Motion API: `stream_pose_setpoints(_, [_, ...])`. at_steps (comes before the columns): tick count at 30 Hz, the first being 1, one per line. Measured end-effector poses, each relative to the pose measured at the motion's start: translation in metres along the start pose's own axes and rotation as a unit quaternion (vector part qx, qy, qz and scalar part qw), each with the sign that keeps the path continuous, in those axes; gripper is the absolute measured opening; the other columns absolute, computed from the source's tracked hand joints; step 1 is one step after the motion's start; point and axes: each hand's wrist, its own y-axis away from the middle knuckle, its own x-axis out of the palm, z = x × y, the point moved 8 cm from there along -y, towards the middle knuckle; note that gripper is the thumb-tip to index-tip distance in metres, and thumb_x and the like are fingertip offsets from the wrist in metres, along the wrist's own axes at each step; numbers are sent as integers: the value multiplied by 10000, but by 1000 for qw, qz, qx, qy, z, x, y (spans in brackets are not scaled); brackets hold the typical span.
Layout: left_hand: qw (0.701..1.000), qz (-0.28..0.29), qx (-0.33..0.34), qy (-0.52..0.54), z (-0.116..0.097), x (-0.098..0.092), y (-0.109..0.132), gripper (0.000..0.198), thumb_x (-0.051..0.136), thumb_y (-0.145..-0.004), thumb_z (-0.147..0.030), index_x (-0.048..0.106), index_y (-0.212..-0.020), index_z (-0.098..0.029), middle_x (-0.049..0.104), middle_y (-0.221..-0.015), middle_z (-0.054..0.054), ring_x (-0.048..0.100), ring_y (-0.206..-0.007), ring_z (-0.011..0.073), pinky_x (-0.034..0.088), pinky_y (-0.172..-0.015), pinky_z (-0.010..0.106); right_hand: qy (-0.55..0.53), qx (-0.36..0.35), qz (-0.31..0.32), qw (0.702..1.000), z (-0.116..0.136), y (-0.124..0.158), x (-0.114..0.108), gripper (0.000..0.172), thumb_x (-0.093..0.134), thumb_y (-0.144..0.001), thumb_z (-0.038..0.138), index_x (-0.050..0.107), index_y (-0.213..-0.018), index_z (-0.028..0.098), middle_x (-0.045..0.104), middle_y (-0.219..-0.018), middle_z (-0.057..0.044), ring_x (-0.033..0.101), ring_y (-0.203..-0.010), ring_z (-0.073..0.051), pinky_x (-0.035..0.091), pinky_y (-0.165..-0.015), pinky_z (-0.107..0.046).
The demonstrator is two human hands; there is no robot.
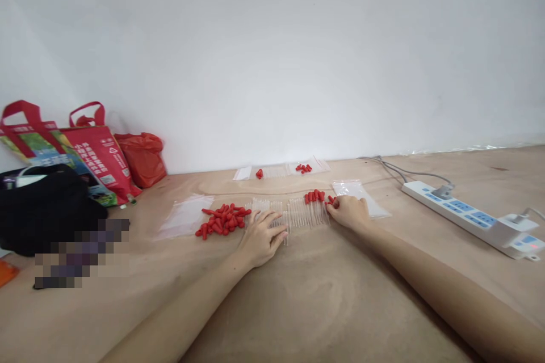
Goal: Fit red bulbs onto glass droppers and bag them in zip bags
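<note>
A row of clear plastic droppers lies side by side on the wooden table. My left hand rests flat on the row's left end, fingers spread. My right hand sits at the row's right end, fingers curled around small red rubber caps. A few droppers there carry red caps. A loose pile of red caps lies just left of my left hand.
Clear plastic bags lie at the left and right. More droppers and caps lie near the wall. A white power strip is at the right; a black bag and red bags are at the left.
</note>
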Motion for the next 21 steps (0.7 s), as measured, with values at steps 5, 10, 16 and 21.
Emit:
stream_pose_setpoints(5, [999, 4, 33, 23, -5, -4, 7, 194, 484, -812, -279, 640, -926, -284, 578, -1087, 45, 470, -1031, 218, 243, -897, 466, -37, -4, -35, 999, -2, 2, -10, 326, 402, -759, 341, 650, -614, 187, 646, -644, -79, 572, -692, -211, 287, -680, -327])
stream_pose_setpoints(10, [995, -16, 68, 71, -9, -16, 20, 171, 502, -797, -242, 652, -876, -260, 609, -1009, 43, 495, -978, 206, 295, -870, 422, -167, -84, -83, 979, 12, 7, -18, 294, 439, -764, 384, 628, -669, 180, 635, -617, -29, 556, -579, -150, 310, -577, -252])
stream_pose_setpoints(16, [995, -12, -17, 96, -5, -26, 26, 100, 531, -750, -263, 587, -729, -183, 589, -800, 46, 525, -763, 179, 399, -700, 324, -189, -291, -96, 933, 63, 44, -14, 267, 461, -786, 379, 615, -672, 193, 567, -498, 23, 490, -494, -105, 301, -676, -280])
stream_pose_setpoints(21, [986, 18, -134, 100, 7, -14, 27, 93, 534, -719, -251, 517, -750, -165, 560, -767, 39, 527, -728, 178, 423, -646, 300, -136, -395, -58, 907, 88, 71, -8, 200, 490, -781, 327, 596, -694, 182, 577, -558, 11, 510, -581, -113, 257, -706, -298])
